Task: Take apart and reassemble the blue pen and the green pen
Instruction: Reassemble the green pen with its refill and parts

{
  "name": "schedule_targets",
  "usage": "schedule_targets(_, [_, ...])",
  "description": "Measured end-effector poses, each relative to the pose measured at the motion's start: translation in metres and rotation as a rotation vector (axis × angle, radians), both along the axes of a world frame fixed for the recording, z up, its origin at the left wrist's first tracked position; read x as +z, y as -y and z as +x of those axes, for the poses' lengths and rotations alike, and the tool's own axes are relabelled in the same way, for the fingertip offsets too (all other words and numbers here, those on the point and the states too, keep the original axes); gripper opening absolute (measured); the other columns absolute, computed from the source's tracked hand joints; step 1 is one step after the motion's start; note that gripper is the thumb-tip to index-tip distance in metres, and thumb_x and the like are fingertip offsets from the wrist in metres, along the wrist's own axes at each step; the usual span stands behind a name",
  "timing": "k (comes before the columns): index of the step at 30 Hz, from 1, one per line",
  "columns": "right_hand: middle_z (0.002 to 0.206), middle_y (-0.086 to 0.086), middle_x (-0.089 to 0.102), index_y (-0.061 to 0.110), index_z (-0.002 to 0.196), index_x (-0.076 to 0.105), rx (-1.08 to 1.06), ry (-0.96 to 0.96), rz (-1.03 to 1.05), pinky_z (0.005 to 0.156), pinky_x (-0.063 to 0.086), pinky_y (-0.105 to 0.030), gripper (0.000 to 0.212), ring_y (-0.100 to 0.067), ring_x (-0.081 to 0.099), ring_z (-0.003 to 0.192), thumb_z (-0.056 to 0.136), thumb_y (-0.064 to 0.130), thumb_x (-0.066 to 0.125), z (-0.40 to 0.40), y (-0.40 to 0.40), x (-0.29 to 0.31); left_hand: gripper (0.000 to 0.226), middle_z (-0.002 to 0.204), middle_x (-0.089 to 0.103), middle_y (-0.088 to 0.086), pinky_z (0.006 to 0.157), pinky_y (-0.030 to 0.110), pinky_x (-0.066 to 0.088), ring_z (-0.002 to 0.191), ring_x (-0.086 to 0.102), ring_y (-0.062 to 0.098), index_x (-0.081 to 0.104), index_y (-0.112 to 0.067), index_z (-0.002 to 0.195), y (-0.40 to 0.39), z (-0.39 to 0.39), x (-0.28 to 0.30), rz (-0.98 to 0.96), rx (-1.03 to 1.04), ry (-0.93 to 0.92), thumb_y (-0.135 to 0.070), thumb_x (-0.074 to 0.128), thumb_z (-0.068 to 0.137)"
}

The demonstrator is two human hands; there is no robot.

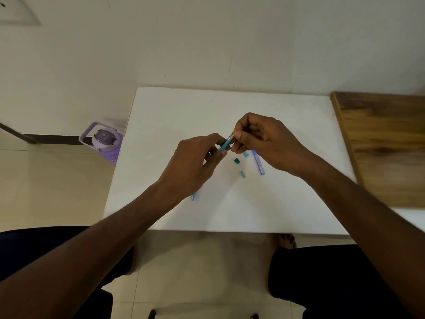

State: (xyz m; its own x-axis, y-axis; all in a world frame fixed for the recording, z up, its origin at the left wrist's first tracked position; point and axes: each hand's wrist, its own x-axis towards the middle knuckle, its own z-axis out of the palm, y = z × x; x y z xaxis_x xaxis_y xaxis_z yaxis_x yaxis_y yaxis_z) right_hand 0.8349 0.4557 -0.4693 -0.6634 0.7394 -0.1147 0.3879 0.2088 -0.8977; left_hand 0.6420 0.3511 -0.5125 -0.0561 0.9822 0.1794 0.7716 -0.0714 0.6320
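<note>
Fingers [236, 135] of both hands pinch the pen barrel [225, 143] at frame centre; step: disassembly or refit, unclear. Next: align loose caps [236, 160].

Teal pen barrel [224, 145], white table [174, 116], purple bottle [104, 141] (possibly lilac)

both hands [195, 157] [264, 143] pinching pen barrel [225, 143], small parts [236, 160] on table [287, 116]
</note>
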Motion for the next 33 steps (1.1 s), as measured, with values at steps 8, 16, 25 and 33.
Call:
schedule_targets(8, [0.091, 0.007, 0.079, 0.018, 0.101, 0.063, 0.094, 0.128, 0.238, 0.079, 0.064, -0.027, 0.006, -0.005, 0.078, 0.089, 0.107, 0.017, 0.060, 0.005, 0.001, 0.000, 0.021, 0.091, 0.071, -0.010, 0.074, 0.030, 0.055, 0.078, 0.063, 0.011, 0.071, -0.026, 0.119, 0.001, -0.001, 0.003, -0.034, -0.010, -0.051, -0.037, 0.064, 0.103])
schedule_targets(16, [0.088, 0.004, 0.080, 0.016, 0.096, 0.065, 0.081, 0.153, 0.160, 0.079, 0.066, -0.050, 0.007, -0.007, 0.079, 0.084, 0.103, 0.015, 0.064, 0.004, 0.004, 0.000, 0.021, 0.094, 0.071, -0.004, 0.077, 0.043, 0.056, 0.082, 0.062, 0.015, 0.071, -0.023, 0.119, 0.005, 0.003, 0.010, -0.086, -0.019, -0.104, -0.035, 0.060, 0.105])
schedule_targets(25, [0.092, -0.012, 0.082, 0.003, 0.098, 0.075, -0.018, -0.021, -0.204, 0.087, 0.066, -0.036, 0.008, -0.028, 0.081, 0.088, 0.097, 0.010, 0.076, 0.002, -0.001, -0.003, 0.023, 0.094, 0.071, -0.004, 0.072, 0.041, 0.056, 0.081, 0.060, 0.015, 0.072, -0.023, 0.121, 0.005, 0.002, 0.014, -0.081, -0.012, -0.160, -0.034, 0.061, 0.105])
schedule_targets(33, [0.093, -0.012, 0.083, 0.008, 0.097, 0.080, -0.126, -0.032, -0.360, 0.085, 0.067, -0.034, 0.021, -0.024, 0.081, 0.089, 0.088, 0.026, 0.086, 0.006, -0.009, -0.004, 0.018, 0.094, 0.075, -0.014, 0.079, 0.039, 0.061, 0.079, 0.069, 0.008, 0.073, -0.029, 0.115, 0.003, -0.001, 0.010, -0.083, 0.031, 0.023, -0.036, 0.064, 0.103])
